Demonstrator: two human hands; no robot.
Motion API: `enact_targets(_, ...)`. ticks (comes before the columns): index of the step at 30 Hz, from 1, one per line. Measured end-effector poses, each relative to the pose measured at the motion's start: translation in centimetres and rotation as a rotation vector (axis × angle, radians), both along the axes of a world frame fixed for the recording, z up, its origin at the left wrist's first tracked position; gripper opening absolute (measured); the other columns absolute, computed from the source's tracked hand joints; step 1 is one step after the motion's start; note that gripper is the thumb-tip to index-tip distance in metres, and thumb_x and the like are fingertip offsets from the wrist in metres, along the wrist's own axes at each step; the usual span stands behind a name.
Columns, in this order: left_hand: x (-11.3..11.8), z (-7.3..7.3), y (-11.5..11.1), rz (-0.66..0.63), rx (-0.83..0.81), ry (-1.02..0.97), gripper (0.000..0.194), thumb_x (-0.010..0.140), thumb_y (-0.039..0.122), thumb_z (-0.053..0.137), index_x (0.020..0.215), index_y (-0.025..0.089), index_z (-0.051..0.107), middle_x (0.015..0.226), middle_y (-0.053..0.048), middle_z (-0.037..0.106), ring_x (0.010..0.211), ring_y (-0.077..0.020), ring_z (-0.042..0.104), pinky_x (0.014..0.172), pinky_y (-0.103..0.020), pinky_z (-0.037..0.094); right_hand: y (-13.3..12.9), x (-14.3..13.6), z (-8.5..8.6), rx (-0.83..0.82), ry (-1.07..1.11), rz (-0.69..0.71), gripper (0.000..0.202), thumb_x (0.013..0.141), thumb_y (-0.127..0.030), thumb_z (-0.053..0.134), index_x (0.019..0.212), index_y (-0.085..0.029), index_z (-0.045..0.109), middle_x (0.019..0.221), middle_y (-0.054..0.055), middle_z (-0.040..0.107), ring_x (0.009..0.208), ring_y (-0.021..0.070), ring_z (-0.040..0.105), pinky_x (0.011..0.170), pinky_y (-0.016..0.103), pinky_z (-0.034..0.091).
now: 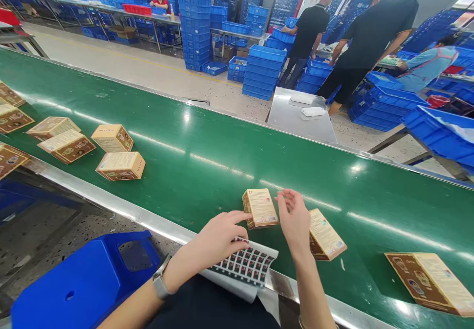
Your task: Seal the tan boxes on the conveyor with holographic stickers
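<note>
My left hand [222, 237], with a watch at the wrist, is over a curling sheet of small dark stickers [246, 265] at the belt's near edge. Its thumb and bent fingers grip the sheet, though the underside of the grip is hidden. One finger reaches out to the lower left side of a tan and brown carton [262, 208]. Just right of that carton is my right hand [294, 215], its fingers loosely bent and apart, with nothing visible in them. Another carton [326, 235] lies partly behind my right wrist.
The green conveyor belt [192, 126] runs across in front of me. Several cartons [120, 166] lie on its left, and one carton [431, 282] at the right. A blue stool [85, 279] stands at lower left. Beyond are stacked blue crates [194, 27], a metal table [296, 116] and several people.
</note>
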State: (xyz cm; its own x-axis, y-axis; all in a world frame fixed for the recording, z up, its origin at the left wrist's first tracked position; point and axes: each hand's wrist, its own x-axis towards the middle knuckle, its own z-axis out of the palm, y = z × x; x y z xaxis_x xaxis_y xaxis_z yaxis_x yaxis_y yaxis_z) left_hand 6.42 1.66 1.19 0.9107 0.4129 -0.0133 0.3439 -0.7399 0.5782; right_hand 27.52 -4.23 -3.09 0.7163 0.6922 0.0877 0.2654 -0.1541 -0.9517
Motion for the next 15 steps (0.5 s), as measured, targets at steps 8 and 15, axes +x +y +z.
enact_targets(8, -2.0, 4.2, -0.1, 0.253, -0.216, 0.022, 0.014, 0.093, 0.034, 0.062, 0.099, 0.026, 0.072, 0.087, 0.005, 0.074, 0.076, -0.0134, 0.065, 0.067, -0.021, 0.041, -4.4, -4.8, 4.8, 0.196, -0.545, 0.667, 0.015, 0.099, -0.027, 0.053, 0.111, -0.028, 0.061, 0.099, 0.003, 0.074, 0.089, 0.0215, 0.068, 0.085, 0.038, 0.047)
enact_targets(15, -3.0, 5.2, -0.4, 0.396, -0.168, 0.087, 0.016, 0.09, 0.032, 0.064, 0.082, 0.024, 0.074, 0.072, 0.005, 0.072, 0.065, -0.0122, 0.061, 0.061, -0.021, 0.035, -3.5, -4.5, 3.0, 0.246, -0.691, 0.624, 0.009, 0.099, -0.025, 0.052, 0.104, -0.028, 0.06, 0.089, 0.001, 0.073, 0.081, 0.0217, 0.066, 0.088, 0.043, 0.039)
